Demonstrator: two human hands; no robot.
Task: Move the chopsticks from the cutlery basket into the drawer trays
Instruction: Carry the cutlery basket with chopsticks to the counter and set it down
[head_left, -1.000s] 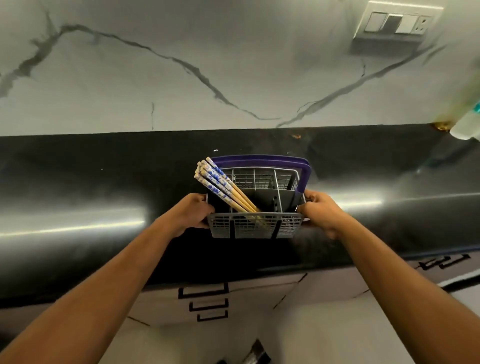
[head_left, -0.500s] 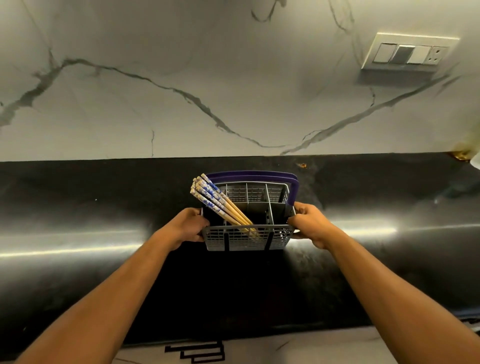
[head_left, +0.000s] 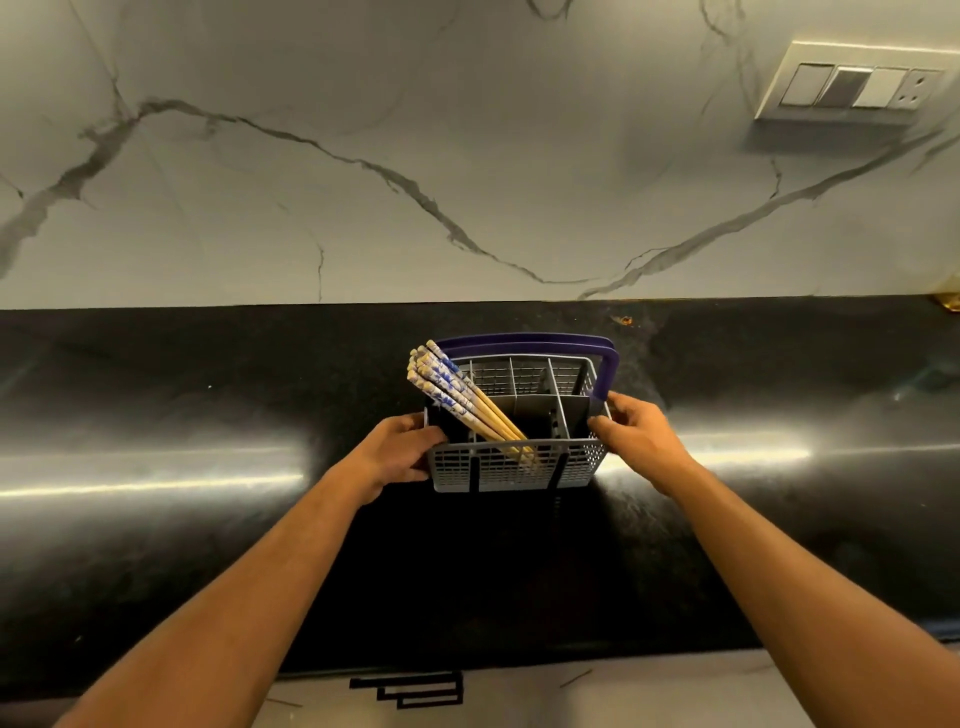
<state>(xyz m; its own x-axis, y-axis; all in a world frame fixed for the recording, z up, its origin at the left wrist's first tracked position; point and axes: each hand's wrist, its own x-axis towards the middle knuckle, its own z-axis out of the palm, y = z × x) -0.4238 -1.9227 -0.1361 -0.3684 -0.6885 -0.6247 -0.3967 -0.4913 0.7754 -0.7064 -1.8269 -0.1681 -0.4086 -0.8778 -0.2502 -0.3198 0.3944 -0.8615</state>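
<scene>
Two hands at opposite ends of a grey cutlery basket (head_left: 517, 470) on a black countertop (head_left: 156, 415). Left hand (head_left: 397, 454) clasped on left end wall, fingers curled round near left corner, thumb against outer mesh. Right hand (head_left: 636, 434) clasped on right end wall, fingers curled over rim just below foot of purple handle (head_left: 524, 344). Handle folded toward rear, arched over back rim. Basket upright, base on countertop, front mesh wall toward viewer, two dark vertical ribs on front wall. Interior divided by grey partitions into several compartments. Bundle of chopsticks (head_left: 460, 397) in basket, tips down in front left-centre compartment, lower ends visible through front mesh. Bundle tilted rearward and to left, upper ends projecting past rear left corner beside handle. Upper portions white with blue pattern; lower portions plain yellow wood. Exact count of chopsticks not discernible. Remaining compartments in shadow, contents not discernible. Behind countertop, white marble wall (head_left: 363, 208) with dark grey veins. Switch plate (head_left: 852, 85) on wall at upper right, several rocker switches and one socket. Small orange speck (head_left: 625, 320) on countertop behind basket. Broad horizontal light reflections on countertop to either side of basket. Below counter edge, pale cabinet front (head_left: 519, 696) with black stepped recessed pull (head_left: 410, 688).
</scene>
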